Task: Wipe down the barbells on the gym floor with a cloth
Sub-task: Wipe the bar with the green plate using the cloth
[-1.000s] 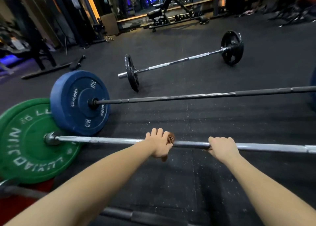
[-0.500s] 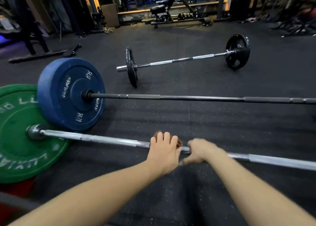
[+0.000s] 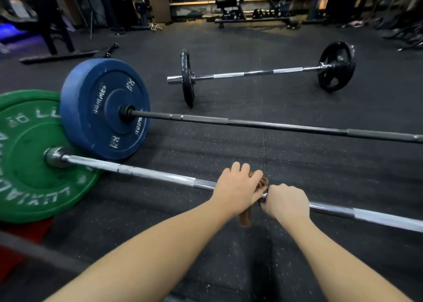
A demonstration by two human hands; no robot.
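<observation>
A chrome barbell [image 3: 148, 172] with a green plate [image 3: 29, 176] lies nearest me on the black rubber floor. My left hand [image 3: 238, 188] grips a brown cloth [image 3: 246, 218] wrapped over this bar, and a tail of the cloth hangs below the bar. My right hand [image 3: 286, 201] grips the same bar right beside the left, touching the cloth. Behind it lies a black barbell [image 3: 274, 125] with a blue plate [image 3: 103, 109]. A third barbell [image 3: 258, 73] with black plates lies farther back.
A weight bench [image 3: 231, 6] and racks stand along the far wall. A rack foot [image 3: 59, 57] and a small bar lie at the back left. A red plate [image 3: 20, 237] and another dark bar [image 3: 41, 253] sit at my near left. Open floor lies between the barbells.
My right hand slid left along the chrome bar until it met my left hand and the cloth. The view shifted so the plates sit further left.
</observation>
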